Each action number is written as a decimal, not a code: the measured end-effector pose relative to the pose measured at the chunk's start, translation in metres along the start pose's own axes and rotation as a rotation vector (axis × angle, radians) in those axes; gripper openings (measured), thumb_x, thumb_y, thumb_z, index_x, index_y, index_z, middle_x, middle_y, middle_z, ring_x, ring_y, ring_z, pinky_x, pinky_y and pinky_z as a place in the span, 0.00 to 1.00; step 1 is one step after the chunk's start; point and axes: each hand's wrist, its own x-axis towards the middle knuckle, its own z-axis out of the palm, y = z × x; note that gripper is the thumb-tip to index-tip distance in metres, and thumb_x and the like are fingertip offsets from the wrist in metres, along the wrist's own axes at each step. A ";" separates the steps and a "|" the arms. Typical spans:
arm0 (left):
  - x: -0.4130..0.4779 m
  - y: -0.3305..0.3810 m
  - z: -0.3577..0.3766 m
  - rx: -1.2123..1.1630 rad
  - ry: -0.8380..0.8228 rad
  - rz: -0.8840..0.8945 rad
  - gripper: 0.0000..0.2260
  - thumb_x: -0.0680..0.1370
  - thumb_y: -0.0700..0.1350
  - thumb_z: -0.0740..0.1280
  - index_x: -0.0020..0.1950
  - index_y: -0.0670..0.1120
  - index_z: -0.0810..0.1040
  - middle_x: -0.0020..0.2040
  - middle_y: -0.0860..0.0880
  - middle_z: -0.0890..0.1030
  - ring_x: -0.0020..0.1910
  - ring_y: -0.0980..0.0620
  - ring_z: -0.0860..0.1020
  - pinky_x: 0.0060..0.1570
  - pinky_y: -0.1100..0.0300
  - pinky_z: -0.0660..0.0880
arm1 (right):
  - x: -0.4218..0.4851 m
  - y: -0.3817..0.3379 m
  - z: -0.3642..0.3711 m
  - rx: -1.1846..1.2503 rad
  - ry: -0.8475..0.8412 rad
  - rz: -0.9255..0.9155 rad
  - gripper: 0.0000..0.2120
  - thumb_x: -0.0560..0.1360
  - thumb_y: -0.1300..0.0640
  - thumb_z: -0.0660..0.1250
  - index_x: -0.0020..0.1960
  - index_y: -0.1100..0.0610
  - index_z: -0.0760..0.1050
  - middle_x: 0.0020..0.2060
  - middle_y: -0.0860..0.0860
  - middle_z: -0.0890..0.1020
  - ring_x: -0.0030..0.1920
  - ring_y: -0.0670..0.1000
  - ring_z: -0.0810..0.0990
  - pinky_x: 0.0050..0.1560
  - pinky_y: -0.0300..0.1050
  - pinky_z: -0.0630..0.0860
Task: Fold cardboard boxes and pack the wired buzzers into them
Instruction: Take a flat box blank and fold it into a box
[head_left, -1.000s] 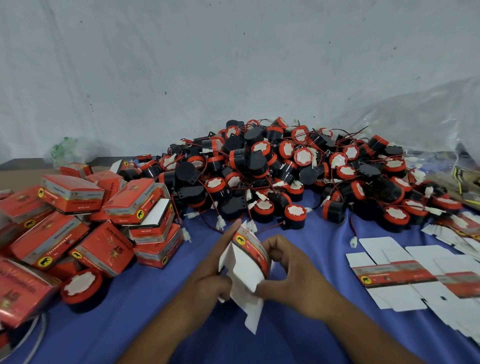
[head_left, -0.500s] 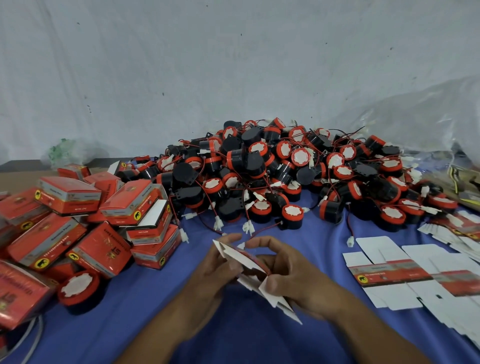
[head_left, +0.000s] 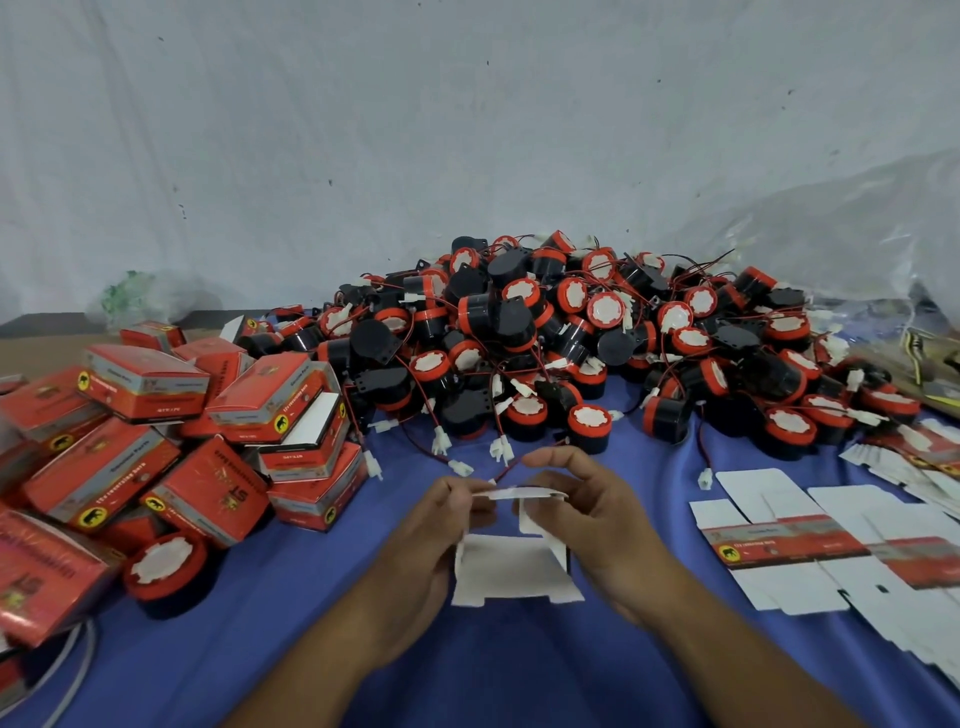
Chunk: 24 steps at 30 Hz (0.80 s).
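Note:
A half-opened cardboard box (head_left: 511, 571) hangs between my hands, its white inside facing me and a flap spread below. My left hand (head_left: 426, 545) pinches its left side and top flap. My right hand (head_left: 592, 512) grips the right side, fingers curled over the top edge. A large heap of black and red wired buzzers (head_left: 561, 343) lies just beyond on the blue cloth (head_left: 363, 649). Flat box blanks (head_left: 810, 545) lie at the right.
Several folded red boxes (head_left: 171, 431) are piled at the left, with a loose buzzer (head_left: 166, 571) in front of them. A clear plastic bag (head_left: 841, 244) lies at the back right, against a white wall. Loose white connectors trail from the heap toward my hands.
The box was turned from upright and edge-on to flat with its white inside facing me. Both hands shifted to its top edge and pulled it open.

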 end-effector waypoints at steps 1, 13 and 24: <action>-0.001 -0.001 -0.002 0.028 -0.011 -0.017 0.23 0.77 0.58 0.69 0.61 0.41 0.76 0.61 0.36 0.76 0.57 0.39 0.77 0.52 0.53 0.76 | 0.000 0.001 0.001 0.001 0.003 -0.001 0.11 0.68 0.55 0.74 0.50 0.45 0.82 0.38 0.56 0.82 0.38 0.49 0.79 0.39 0.38 0.75; 0.005 -0.006 -0.009 0.250 0.211 0.159 0.15 0.70 0.48 0.64 0.54 0.57 0.82 0.48 0.47 0.85 0.48 0.45 0.83 0.46 0.51 0.80 | -0.004 0.017 0.010 -0.196 -0.206 -0.015 0.18 0.69 0.46 0.78 0.57 0.43 0.79 0.45 0.51 0.85 0.42 0.45 0.81 0.43 0.38 0.77; 0.016 -0.021 -0.015 0.493 -0.229 0.408 0.42 0.70 0.76 0.61 0.78 0.56 0.61 0.74 0.57 0.69 0.72 0.56 0.69 0.58 0.61 0.77 | 0.004 0.010 0.000 0.174 0.104 0.061 0.05 0.72 0.55 0.69 0.45 0.54 0.82 0.43 0.54 0.82 0.50 0.58 0.78 0.56 0.57 0.73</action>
